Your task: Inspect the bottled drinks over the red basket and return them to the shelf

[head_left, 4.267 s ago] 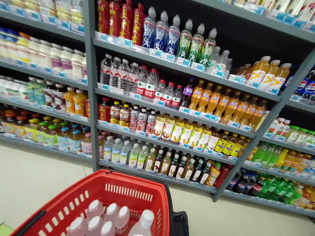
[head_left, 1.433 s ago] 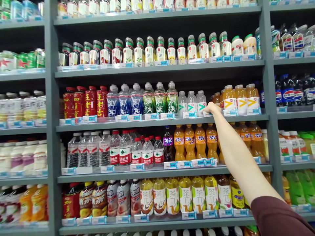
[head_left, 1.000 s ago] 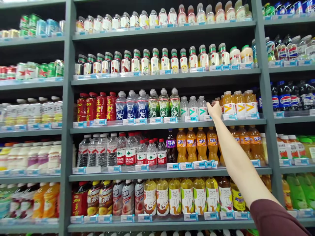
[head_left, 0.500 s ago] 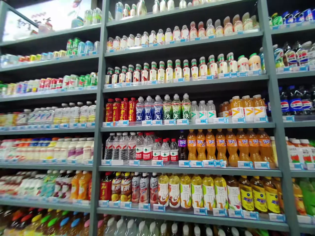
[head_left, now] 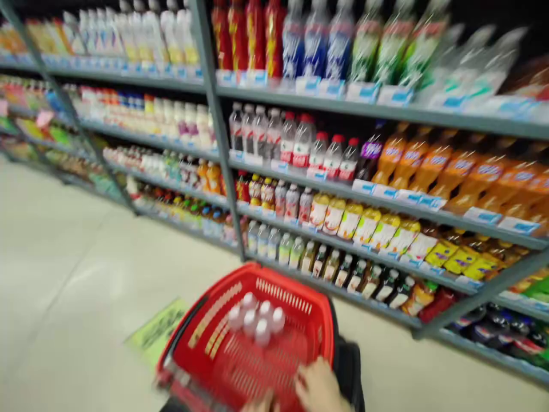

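Note:
A red shopping basket (head_left: 281, 278) stands on the floor at the bottom centre, in front of the drinks shelves. Several white-capped bottles (head_left: 256, 319) are clustered at its far end. My right hand (head_left: 318, 390) is over the basket's near right corner, blurred, with its fingers pointing left. A sliver of what seems to be my left hand (head_left: 257, 405) shows at the bottom edge by the basket's near rim. Motion smear hides what either hand holds, if anything.
Grey shelving (head_left: 221, 154) full of bottled drinks runs from the far left to the right edge. A black handle (head_left: 349, 366) sticks up at the basket's right side. A green floor sticker (head_left: 158, 329) lies left of the basket on the pale tiled floor.
The view has swung down from the upper shelves to the basket and floor. My right arm has come away from the clear bottles on the shelf and is now over the basket.

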`<act>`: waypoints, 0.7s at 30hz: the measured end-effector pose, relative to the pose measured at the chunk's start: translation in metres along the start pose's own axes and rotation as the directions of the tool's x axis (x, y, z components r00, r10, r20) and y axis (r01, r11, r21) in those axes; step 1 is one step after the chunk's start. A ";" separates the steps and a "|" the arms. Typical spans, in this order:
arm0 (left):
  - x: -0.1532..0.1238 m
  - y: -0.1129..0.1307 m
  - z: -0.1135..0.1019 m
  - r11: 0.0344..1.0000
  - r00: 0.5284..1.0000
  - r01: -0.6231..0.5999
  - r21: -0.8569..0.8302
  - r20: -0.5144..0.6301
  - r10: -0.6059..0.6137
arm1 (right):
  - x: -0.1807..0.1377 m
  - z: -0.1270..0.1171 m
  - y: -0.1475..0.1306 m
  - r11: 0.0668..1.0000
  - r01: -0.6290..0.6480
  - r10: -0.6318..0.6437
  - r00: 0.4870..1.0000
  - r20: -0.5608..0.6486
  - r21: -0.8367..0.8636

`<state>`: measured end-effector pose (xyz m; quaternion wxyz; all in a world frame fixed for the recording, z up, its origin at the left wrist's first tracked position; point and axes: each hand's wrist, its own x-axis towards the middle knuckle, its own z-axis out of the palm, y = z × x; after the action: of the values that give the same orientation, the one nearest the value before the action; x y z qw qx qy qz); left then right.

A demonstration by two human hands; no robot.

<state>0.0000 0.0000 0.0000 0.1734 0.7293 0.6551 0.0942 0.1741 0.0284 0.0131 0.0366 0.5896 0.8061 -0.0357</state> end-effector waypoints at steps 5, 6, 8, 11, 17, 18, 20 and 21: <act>-0.050 -0.013 0.042 0.997 0.999 -0.034 -0.073 0.019 0.036 | -0.032 0.026 -0.008 0.996 -0.080 0.072 0.986 0.149 0.049; -0.051 -0.012 0.047 0.996 0.999 -0.031 -0.086 0.024 0.033 | -0.031 0.027 -0.005 0.996 -0.077 0.069 0.987 0.147 0.052; -0.051 -0.008 0.054 0.993 0.999 -0.041 -0.111 0.030 0.044 | -0.032 0.029 0.002 0.995 -0.090 0.082 0.987 0.138 0.050; -0.059 0.002 0.061 0.990 0.998 -0.059 -0.132 0.022 0.062 | -0.043 0.031 0.009 0.993 -0.109 0.103 0.987 0.127 0.045; -0.084 0.010 0.065 0.985 0.994 -0.102 -0.139 0.011 0.105 | -0.064 0.034 0.006 0.992 -0.119 0.111 0.982 0.153 0.039; -0.086 0.009 0.065 0.985 0.994 -0.104 -0.139 0.011 0.106 | -0.065 0.033 0.004 0.992 -0.119 0.112 0.979 0.173 0.030; -0.089 0.007 0.064 0.984 0.994 -0.107 -0.141 0.010 0.109 | -0.061 0.029 -0.001 0.994 -0.108 0.103 0.966 0.238 0.008; -0.090 0.006 0.064 0.984 0.994 -0.110 -0.143 0.009 0.113 | -0.055 0.026 -0.003 0.995 -0.097 0.092 0.953 0.289 0.002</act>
<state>0.0174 -0.0975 -0.0486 0.2250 0.7515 0.6033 0.1439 0.1883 -0.0278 -0.0072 0.1508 0.6161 0.7628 -0.1262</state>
